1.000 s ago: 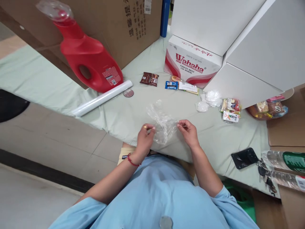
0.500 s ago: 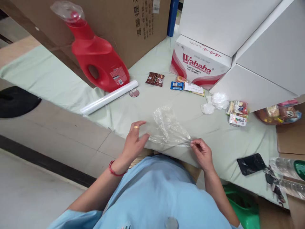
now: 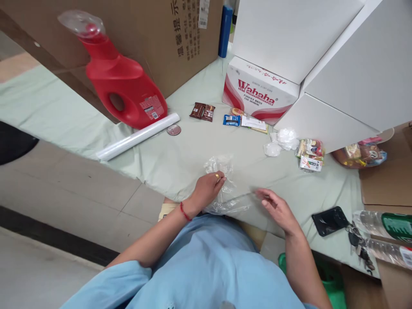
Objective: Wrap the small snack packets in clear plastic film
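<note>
My left grip pinches the crumpled clear plastic bag at the near edge of the cloth-covered desk; my right grip, loosely open and empty, hangs just beside it.

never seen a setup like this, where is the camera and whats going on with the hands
There is no machine: these are the bare hands of a person, filmed by a camera worn on the head, looking forward and down. The left hand grips crumpled clear plastic. The right hand is open beside it, seemingly holding nothing. On the pale green cloth lie a white roll, brown packets and keys; a red jug and a Wahaha box stand farther back.
</note>
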Motion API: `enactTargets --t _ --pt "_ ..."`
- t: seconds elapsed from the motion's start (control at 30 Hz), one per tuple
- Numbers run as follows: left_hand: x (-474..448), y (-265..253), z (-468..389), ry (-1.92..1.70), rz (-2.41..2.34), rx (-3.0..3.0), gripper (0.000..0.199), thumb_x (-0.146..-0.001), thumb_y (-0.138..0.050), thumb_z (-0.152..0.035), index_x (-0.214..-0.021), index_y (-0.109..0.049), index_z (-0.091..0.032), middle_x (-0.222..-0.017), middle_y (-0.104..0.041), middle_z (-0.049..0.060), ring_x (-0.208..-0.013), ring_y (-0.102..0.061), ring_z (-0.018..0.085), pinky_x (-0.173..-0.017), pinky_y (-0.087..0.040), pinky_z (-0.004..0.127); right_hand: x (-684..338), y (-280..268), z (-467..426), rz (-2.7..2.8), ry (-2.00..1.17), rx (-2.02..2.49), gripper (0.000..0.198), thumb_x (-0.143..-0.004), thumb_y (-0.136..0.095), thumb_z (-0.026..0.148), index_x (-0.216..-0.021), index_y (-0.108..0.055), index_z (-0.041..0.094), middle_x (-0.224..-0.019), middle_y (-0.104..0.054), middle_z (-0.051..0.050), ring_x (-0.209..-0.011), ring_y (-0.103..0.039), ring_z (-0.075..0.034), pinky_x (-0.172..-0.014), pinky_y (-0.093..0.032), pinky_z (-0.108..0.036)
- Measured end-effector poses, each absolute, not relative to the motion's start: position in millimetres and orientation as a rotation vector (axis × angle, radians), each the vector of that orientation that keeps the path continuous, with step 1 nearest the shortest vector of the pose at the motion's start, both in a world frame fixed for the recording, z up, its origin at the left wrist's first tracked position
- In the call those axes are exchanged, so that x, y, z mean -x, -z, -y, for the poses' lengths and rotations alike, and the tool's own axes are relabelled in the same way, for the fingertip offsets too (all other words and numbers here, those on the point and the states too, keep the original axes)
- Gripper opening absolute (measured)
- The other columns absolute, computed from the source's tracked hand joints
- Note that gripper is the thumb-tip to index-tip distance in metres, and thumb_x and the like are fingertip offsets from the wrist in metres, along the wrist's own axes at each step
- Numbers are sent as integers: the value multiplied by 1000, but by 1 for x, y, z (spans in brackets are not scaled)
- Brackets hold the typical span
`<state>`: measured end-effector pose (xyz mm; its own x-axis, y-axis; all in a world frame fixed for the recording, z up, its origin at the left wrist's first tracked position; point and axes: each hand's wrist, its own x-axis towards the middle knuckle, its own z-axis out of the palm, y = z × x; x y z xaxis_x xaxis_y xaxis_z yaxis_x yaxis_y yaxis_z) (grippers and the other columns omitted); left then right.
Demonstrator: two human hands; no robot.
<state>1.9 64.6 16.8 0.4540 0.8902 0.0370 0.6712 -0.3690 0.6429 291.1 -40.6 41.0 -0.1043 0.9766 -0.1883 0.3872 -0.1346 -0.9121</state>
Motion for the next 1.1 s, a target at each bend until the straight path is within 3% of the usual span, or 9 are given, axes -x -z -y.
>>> enactTargets --t 0.13,0.3,0.47,0.63,0.73,0.83,0.93,1.0,1.1 --pt "-21 -15 -54 -609 -1110 -2307 39 -111 -35 -39 -102 -68 -21 -93 -75 7 -89 -71 22 -79 -52 33 -273 -38 14 1387 -1304 1540 70 -80 -81 67 -134 -67 24 -128 -74 -12 -120 -69 -28 -107 -52 -43" --pt "-25 -19 -59 -796 -1122 -2227 34 -109 -40 -39 -114 -67 -19 -107 -76 10 -99 -72 23 -86 -55 34 -231 -25 -15 1266 -1359 1495 41 -81 -79 58 -96 -73 21 -78 -67 1 -72 -60 -16 -70 -49 -28" --pt "1 -18 -75 -942 -1413 -1844 31 -107 -40 -41 -97 -63 -22 -79 -68 1 -73 -65 18 -71 -48 30 -236 -20 -20 1000 -1171 1524 34 -78 -80 53 -85 -70 21 -72 -61 3 -64 -51 -13 -64 -42 -26" --pt "19 0 -96 -1095 -1754 -1455 26 -103 -42 -42 -92 -56 -23 -77 -64 0 -74 -61 19 -73 -44 31 -249 -11 -18 809 -1121 1645 40 -72 -78 58 -84 -65 22 -60 -57 5 -52 -45 -13 -50 -36 -26" --pt "27 8 -107 -1036 -1840 -1425 23 -100 -44 -39 -87 -55 -24 -75 -62 0 -73 -59 20 -73 -42 32 -256 0 -13 850 -1090 1755 41 -79 -71 62 -84 -63 22 -51 -50 7 -46 -40 -13 -48 -33 -27" --pt "34 11 -112 -905 -1846 -1450 24 -99 -44 -39 -86 -56 -24 -69 -59 -1 -69 -57 20 -71 -42 32 -266 5 -9 1098 -1015 1871 43 -85 -66 62 -93 -69 20 -62 -59 2 -55 -52 -17 -57 -44 -31" --pt "36 12 -111 -827 -1791 -1531 26 -100 -44 -41 -95 -62 -22 -78 -63 2 -74 -61 22 -77 -49 35 -274 -2 -10 1509 -768 1925 51 -85 -71 58 -121 -71 21 -106 -72 -12 -94 -65 -29 -81 -57 -43" --pt "35 12 -107 -849 -1776 -1652 28 -97 -47 -35 -109 -66 -19 -100 -67 9 -90 -66 25 -89 -53 40 -274 -8 -16 1780 -558 1874 58 -86 -75 53 -136 -66 24 -135 -64 -16 -125 -56 -37 -102 -53 -54" --pt "31 10 -103 -900 -1758 -1936 50 -85 -52 -18 -134 -63 -14 -135 -58 19 -127 -58 32 -109 -48 49 -264 -14 -33 2057 -408 1723 58 -88 -78 40 -142 -64 27 -150 -54 -15 -149 -35 -41 -118 -39 -64"
